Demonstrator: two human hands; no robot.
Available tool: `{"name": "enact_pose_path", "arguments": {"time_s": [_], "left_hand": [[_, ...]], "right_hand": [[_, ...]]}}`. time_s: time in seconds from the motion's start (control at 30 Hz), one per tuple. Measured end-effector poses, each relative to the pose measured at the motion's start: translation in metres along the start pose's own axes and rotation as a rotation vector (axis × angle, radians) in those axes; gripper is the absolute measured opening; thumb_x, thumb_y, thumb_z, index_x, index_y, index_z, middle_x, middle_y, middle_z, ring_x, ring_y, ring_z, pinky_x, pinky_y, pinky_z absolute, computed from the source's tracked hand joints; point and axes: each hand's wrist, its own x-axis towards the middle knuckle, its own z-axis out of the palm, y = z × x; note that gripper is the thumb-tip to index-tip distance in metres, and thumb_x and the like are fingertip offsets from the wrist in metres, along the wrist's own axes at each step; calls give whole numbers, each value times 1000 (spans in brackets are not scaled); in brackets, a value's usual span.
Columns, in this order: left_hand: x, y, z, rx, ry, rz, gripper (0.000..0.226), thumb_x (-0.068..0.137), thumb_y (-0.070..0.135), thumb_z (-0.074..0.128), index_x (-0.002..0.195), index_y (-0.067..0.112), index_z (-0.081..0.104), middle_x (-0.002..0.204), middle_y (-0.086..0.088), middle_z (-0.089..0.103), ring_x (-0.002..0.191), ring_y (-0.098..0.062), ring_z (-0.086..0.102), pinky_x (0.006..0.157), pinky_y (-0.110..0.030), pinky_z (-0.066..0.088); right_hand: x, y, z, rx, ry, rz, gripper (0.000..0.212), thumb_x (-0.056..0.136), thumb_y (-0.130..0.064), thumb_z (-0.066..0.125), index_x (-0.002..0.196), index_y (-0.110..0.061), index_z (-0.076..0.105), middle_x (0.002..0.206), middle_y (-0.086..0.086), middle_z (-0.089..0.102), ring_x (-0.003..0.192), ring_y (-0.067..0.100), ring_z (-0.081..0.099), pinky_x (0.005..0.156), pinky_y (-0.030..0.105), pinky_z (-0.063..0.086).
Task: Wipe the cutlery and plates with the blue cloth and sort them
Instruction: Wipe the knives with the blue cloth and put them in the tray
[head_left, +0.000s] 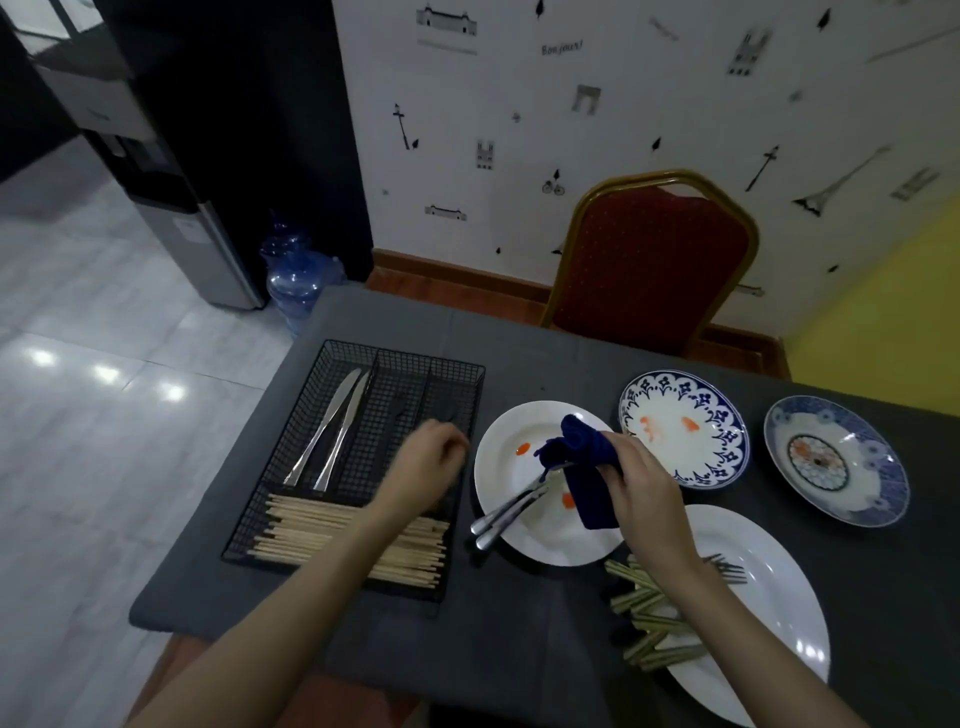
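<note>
My right hand (641, 488) grips a rolled dark blue cloth (584, 452) above a white plate (498, 447) with orange smears. Two metal spoons (506, 514) lie on that plate, their bowls under the cloth. My left hand (426, 467) hovers with curled fingers over the right compartment of a black wire cutlery tray (332, 353); whether it holds anything is unclear. The tray holds two knives (332, 431) and several wooden chopsticks (337, 535). A blue-patterned plate (685, 431) and a blue bowl-like plate (836, 460) are smeared orange.
A large white plate (774, 618) at the near right carries forks (727, 569) and green-handled cutlery (649, 623). A red chair (649, 260) stands behind the grey-covered table (519, 623). A water bottle (296, 280) and a dispenser (171, 208) stand on the floor to the left.
</note>
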Motion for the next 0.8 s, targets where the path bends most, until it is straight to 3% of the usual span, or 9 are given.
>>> {"name": "enact_pose_path", "arguments": {"time_s": [0.1,0.17,0.27,0.47,0.53,0.6,0.63,0.7,0.8], "left_hand": [[-11,22,37,145,-259,61,20,92,16,51,100,6,66,101,-7,59,94,-21,57,84,-35,49],[-16,24,55,353,-338,79,24,93,20,46,104,5,61,108,-11,56,101,-28,55,84,-39,48],[-17,24,71,539,-359,110,22,94,23,44,104,9,58,110,-9,54,105,-29,53,79,-39,42],[-14,26,73,529,-345,40,17,97,20,39,101,10,53,106,-10,58,97,-28,57,77,-38,44],[-19,25,64,424,-381,-4,9,99,20,38,95,13,42,92,-8,59,80,-27,59,69,-39,44],[-16,29,49,166,-474,-99,11,101,23,37,95,15,39,76,-4,59,64,-23,57,60,-38,46],[-15,36,42,-58,-516,-197,13,102,26,38,98,14,43,71,-3,59,60,-19,55,57,-35,47],[-14,50,5,-432,-454,-362,19,102,25,41,101,11,54,62,0,55,53,-11,48,50,-27,42],[-13,80,-14,-641,-477,-440,29,102,19,40,99,1,63,54,2,49,39,-8,37,39,-20,31]], "right_hand": [[-8,1,-7,15,26,53,27,93,-13,52,119,-16,54,110,-6,59,96,11,56,79,27,48],[-15,2,-11,29,39,92,28,93,-12,53,120,-16,55,112,-4,60,98,11,57,80,29,50],[-29,5,-16,29,65,132,29,93,-11,53,121,-18,54,113,-10,58,98,4,54,81,25,47],[-47,14,-20,76,79,242,28,95,-16,51,121,-24,54,110,-14,59,93,2,56,76,20,46],[-50,16,-18,105,92,268,27,96,-18,50,122,-24,55,109,-13,62,93,3,58,77,22,48],[-41,16,-14,202,180,366,22,97,-19,50,116,-25,58,101,-13,65,89,2,60,73,23,49],[-36,15,-15,306,249,466,18,96,-20,50,111,-26,59,97,-13,65,88,4,61,70,23,50],[-3,-10,-19,540,379,580,12,96,-25,52,104,-25,60,93,-12,65,89,11,62,69,27,53],[23,-18,-21,516,468,562,14,96,-27,51,106,-25,60,96,-14,65,89,4,61,77,35,54]]}}
